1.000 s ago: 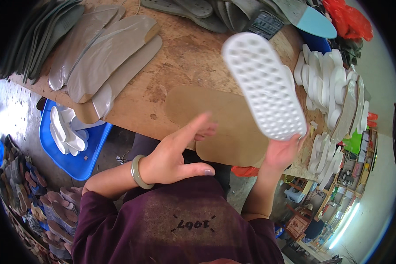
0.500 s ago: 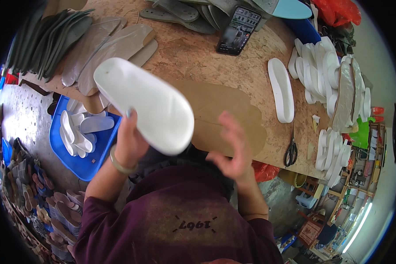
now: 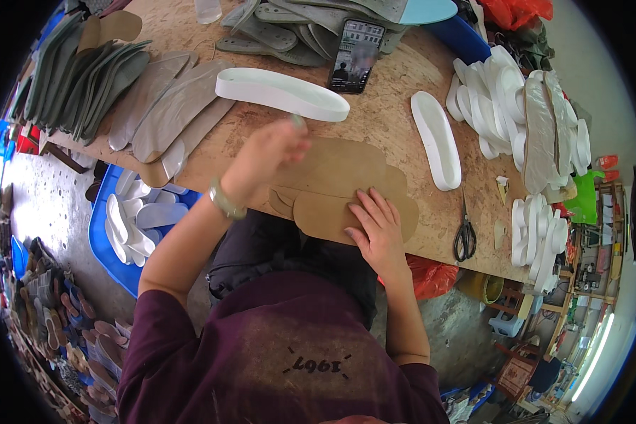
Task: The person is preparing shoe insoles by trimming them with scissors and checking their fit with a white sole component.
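Observation:
A white shoe sole (image 3: 283, 93) with a raised rim sits on the wooden table in front of me. My left hand (image 3: 265, 155) is just on the near side of it, slightly blurred, with fingers half bent and no object seen in them. Flat brown insole-shaped sheets (image 3: 325, 215) lie overlapping at the table's near edge. My right hand (image 3: 380, 230) rests on them, fingers stretched out. Another white sole (image 3: 437, 141) lies further right, and black scissors (image 3: 465, 240) are beside its near end.
A phone (image 3: 357, 56) stands against grey soles (image 3: 275, 35) at the back. Dark grey soles (image 3: 85, 88) and plastic-wrapped insoles (image 3: 177, 99) lie at left. White soles (image 3: 491, 106) are piled at right. Below the table's left edge, a blue bin (image 3: 109, 251) holds white pieces.
The white sole has gone from my raised left hand to the tabletop, further forward. My left hand has moved forward and right. My right hand has come down onto the brown sheets.

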The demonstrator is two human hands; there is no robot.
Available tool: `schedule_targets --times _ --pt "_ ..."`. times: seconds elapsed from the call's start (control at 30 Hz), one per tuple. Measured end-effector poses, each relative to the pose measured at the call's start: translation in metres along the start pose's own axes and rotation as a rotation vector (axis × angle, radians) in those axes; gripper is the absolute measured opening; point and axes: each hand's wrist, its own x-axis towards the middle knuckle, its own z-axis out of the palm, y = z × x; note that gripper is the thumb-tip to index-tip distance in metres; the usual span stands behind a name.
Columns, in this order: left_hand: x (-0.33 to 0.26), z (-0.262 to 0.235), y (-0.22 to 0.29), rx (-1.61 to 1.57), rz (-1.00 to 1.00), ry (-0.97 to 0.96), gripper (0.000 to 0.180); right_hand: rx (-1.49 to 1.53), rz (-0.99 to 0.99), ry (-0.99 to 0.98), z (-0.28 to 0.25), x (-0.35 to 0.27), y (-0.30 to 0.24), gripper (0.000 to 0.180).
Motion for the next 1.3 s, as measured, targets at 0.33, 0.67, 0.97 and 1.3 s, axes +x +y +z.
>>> schedule_targets --times 0.33,0.67,0.97,1.3 --pt "-0.080 0.034 -0.043 1.457 0.855 -0.164 0.066 0.026 0.298 0.311 -0.034 -0.044 0.048 0.036" --pt "-0.083 -0.001 -0.034 1.306 0.865 0.016 0.057 0.177 0.884 0.072 -0.099 -0.161 0.208 0.057" --pt "-0.091 -0.041 -0.040 1.293 0.846 0.128 0.053 0.228 1.199 0.178 -0.098 -0.141 0.104 0.058" --pt "-0.100 -0.047 -0.044 1.332 0.871 0.061 0.050 0.244 0.246 0.009 -0.025 0.019 -0.069 0.043"
